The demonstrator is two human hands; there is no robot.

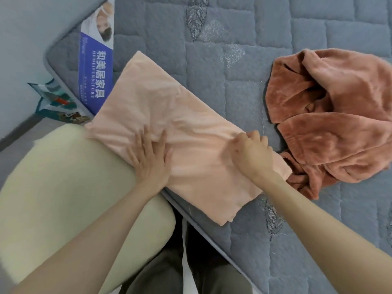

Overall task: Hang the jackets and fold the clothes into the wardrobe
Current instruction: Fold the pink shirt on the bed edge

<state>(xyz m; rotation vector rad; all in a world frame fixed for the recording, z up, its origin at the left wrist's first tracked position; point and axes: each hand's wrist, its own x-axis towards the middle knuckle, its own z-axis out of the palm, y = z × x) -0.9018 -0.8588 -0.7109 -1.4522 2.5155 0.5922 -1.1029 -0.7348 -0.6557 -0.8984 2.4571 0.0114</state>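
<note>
Grey quilted mattress [212, 71] fills most of the frame and serves as the folding surface. On it, running from the upper left toward the lower middle, lies the pale peach folded cloth [169, 107], a long rectangle of soft fabric whose near corner overhangs the mattress edge. The left grip [151, 158] is released, fingers straight and spread, palm pressing the cloth flat near its lower left edge. The right grip [252, 153] is clenched on the cloth at its right edge, knuckles up, with creases fanning out from the pinch. The step in hand looks like smoothing before the next fold. To do it well, the flat palm should anchor the layers while the pinching hand draws the fabric taut, so the creases in the middle go out and the edges line up before the cloth is doubled over. Just right of the cloth, touching its lower right corner, sits a crumpled rust-coloured plush garment [331, 128], not yet folded. A blue printed label [93, 81] lies on the mattress at upper left, a cream padded shape [63, 177] fills the lower left, and dark trousers [165, 272] show at the bottom. No wardrobe, basket or other container is in view.
</note>
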